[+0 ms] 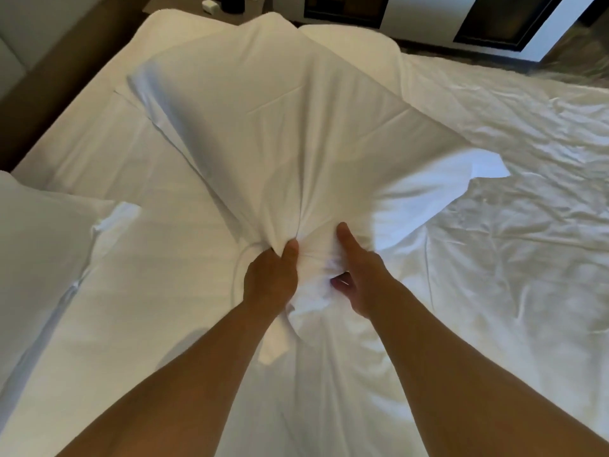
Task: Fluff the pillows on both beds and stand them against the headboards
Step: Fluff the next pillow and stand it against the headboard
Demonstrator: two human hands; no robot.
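A large white pillow (280,127) lies tilted across the middle of the bed, its near edge bunched together. My left hand (272,280) is closed on that bunched edge, thumb on top. My right hand (357,275) grips the same edge right beside it, thumb pressed into the fabric and fingers curled underneath. A second white pillow (43,235) rests at the left edge of the view. A third pillow (352,37) lies at the far end of the bed, partly hidden behind the one I hold. The headboard (66,61) runs along the left, brown and padded.
The white bed sheet (510,242) is wrinkled on the right half of the mattress. Dark furniture with white panels (494,24) stands beyond the far end of the bed. A small white device (211,4) sits on a surface at the top left.
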